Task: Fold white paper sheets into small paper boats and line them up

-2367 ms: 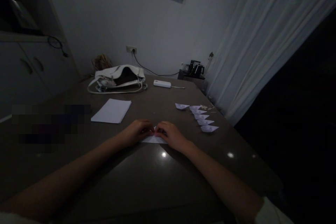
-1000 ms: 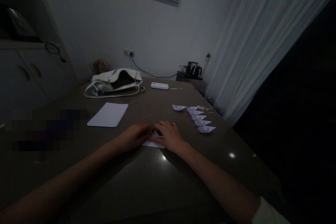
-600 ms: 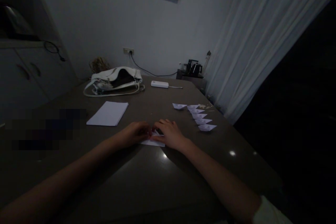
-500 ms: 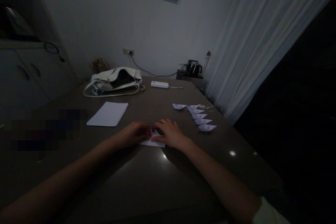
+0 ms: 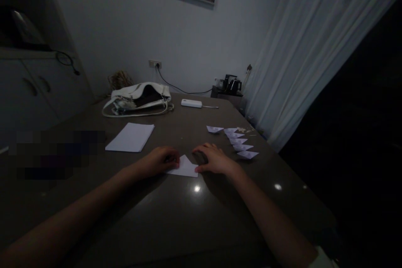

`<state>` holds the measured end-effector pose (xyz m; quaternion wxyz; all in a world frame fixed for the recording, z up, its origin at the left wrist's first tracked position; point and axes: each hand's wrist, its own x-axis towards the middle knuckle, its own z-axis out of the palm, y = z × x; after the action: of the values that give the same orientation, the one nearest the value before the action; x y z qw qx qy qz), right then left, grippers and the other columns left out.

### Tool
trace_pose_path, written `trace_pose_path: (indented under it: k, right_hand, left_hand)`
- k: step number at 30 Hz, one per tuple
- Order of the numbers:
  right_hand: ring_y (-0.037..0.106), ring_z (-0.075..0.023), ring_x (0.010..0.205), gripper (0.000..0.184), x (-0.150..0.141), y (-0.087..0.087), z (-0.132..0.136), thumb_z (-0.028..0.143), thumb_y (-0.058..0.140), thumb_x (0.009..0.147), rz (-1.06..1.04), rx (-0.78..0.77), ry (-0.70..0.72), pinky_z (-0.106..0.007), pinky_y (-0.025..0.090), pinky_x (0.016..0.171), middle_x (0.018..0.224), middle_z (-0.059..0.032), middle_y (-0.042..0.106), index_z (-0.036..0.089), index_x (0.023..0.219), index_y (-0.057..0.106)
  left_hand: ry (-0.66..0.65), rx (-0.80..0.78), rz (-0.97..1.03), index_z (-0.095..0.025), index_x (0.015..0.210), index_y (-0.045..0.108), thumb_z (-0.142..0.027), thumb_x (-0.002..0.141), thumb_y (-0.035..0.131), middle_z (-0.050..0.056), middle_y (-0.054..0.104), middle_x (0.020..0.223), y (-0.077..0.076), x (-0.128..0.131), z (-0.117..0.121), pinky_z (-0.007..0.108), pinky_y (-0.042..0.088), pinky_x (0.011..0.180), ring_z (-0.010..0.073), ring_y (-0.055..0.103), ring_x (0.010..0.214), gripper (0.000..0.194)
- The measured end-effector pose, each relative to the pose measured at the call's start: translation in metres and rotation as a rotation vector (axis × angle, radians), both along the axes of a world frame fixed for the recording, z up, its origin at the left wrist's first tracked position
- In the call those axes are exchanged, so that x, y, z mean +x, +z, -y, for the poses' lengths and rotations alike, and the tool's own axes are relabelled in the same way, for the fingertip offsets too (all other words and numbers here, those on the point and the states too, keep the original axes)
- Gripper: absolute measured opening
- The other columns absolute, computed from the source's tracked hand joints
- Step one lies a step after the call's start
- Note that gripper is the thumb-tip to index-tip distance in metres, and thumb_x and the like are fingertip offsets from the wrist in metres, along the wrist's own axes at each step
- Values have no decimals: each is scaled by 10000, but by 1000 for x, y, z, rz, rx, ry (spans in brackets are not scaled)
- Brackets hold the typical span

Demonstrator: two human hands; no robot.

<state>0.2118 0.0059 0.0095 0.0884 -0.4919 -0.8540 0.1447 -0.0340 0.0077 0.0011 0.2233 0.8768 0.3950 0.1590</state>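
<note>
Two bare hands work a small, folded white paper piece [image 5: 186, 169] lying near the middle of a glossy grey-brown table [image 5: 176, 217], directly in front of the person. The paper has a straight lower edge, a long flat band and a pointed peak rising at the centre of its upper side. The left hand [image 5: 161, 160] is curled, its thumb and fingertips over the paper's left part, probably to steady it; whether they pinch the sheet or merely press on it cannot be made out. The right hand [image 5: 215, 160] is arched with its fingers spread from the thumb, whose tip touches the right end of the band, apparently keeping that end flat. Forward and to the left lies a flat, matte stack of rectangular white paper sheets [image 5: 130, 137], seemingly kept within easy reach. On the right, small white, boat-shaped folded papers [image 5: 247, 155] with sharp tips stand in a slanting row, most close together and the farthest-left one slightly apart, an order that suggests deliberate setting aside. Beyond, a slouching white handbag [image 5: 138, 90], its smooth, leather-like sides parted over a dark interior, and a rounded, oblong white device [image 5: 191, 103] with a short cord rest toward the wall, well apart from the hands.
</note>
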Motion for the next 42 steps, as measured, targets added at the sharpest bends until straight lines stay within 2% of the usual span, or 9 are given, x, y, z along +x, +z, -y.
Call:
trace_pose_path:
  k: [6,9,13,16,19,22,27,32,42]
  right_hand:
    - [451,-308,1097,621,0,1,0,444,751,637,-2,-19,3,-442,363,862,1213,-78,493,313,1201,527]
    - [446,-308,1104,635,0,1,-1,464,746,635,0,-25,13,-445,359,872,1221,-76,488,311,1209,521]
    - [441,-307,1111,648,1,1,-2,484,747,622,-3,-36,20,-445,352,888,1232,-79,481,301,1203,527]
    - [438,-300,1115,642,1,0,-4,476,749,626,-19,-33,39,-433,350,894,1217,-81,489,294,1202,531]
    - [443,-284,1109,615,2,1,-3,455,751,634,-43,-29,59,-414,351,897,1192,-85,496,281,1188,549]
    - [456,-269,1091,607,2,4,-2,441,761,626,-75,-34,92,-393,362,885,1166,-88,514,262,1173,567]
    - [521,-206,970,446,-4,2,-2,404,701,714,-247,-7,229,-308,390,812,1059,-77,593,187,1092,607]
    - [465,-102,582,256,-17,-8,-1,381,640,770,-395,-83,230,-207,317,534,645,11,546,126,783,657]
    - [421,-89,549,293,-26,-15,-2,401,605,771,-646,-90,97,-196,284,495,587,26,465,118,694,609]
  left_hand:
    - [194,-107,-168,-175,724,514,-433,686,628,-6,544,687,6,-24,-10,236,329,539,168,499,643,285]
    - [167,-207,-159,-178,685,483,-448,693,605,-17,518,640,6,-32,-13,238,333,523,157,478,607,297]
    - [119,-268,24,-166,794,523,-487,740,560,5,559,717,8,-25,-8,250,402,572,166,519,660,328]
    - [215,-125,151,-166,920,572,-543,807,472,48,604,833,7,-7,3,283,437,641,196,562,752,406]
    - [179,127,37,-162,938,619,-516,739,587,104,595,967,1,12,13,346,435,756,258,550,897,408]
    - [195,147,23,-148,920,610,-447,715,631,118,590,966,-5,20,16,357,438,755,266,550,889,363]
    - [179,-12,214,-158,935,563,-447,741,609,59,617,876,-6,15,14,307,442,683,219,573,790,351]
    - [179,-111,376,-153,876,581,-472,713,638,34,625,811,-1,14,11,288,443,668,205,577,764,362]
    - [268,-322,360,-97,904,673,-521,705,620,54,683,776,8,13,11,271,435,600,221,617,711,471]
